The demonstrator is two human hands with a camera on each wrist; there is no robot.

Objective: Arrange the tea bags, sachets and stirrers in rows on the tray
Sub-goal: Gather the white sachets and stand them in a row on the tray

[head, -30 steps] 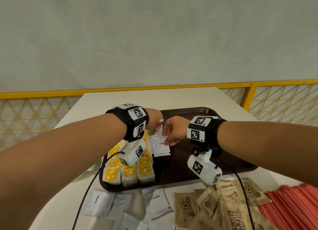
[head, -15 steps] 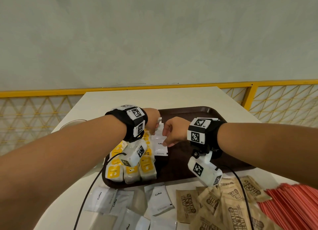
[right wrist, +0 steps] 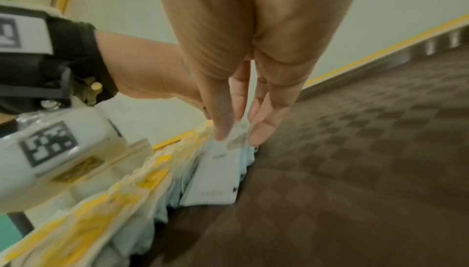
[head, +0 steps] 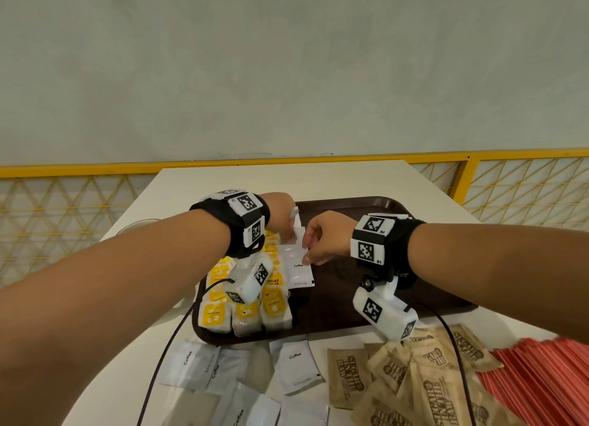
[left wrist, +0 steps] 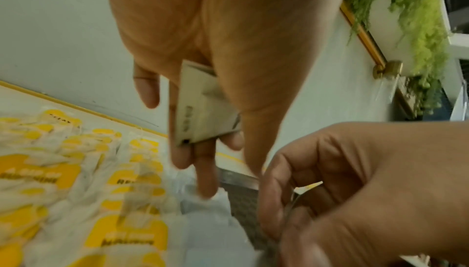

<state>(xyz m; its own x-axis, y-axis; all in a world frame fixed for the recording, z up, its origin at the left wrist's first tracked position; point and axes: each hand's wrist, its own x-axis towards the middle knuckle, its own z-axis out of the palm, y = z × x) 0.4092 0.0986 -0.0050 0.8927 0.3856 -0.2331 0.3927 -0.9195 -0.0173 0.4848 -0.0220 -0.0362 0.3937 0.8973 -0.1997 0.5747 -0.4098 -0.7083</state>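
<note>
Left hand (left wrist: 203,54) pinches spare white sachets (left wrist: 203,106), right hand (head: 322,239) fingertips pinch coffee sachet (head: 298,266) on tray (head: 366,298) beside yellow tea bags (head: 245,311).

White coffee sachet (head: 299,267) lies flat on brown tray (head: 350,301), just beside yellow-labelled tea bags (head: 245,311)

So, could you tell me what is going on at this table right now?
A person is laying out drink supplies on a brown tray. Yellow-labelled tea bags already sit in rows at its left. The left hand holds spare white coffee sachets, while the right hand pinches one coffee sachet down beside the tea bags. More white sachets, brown sugar sachets and red stirrers wait on the table.
</note>
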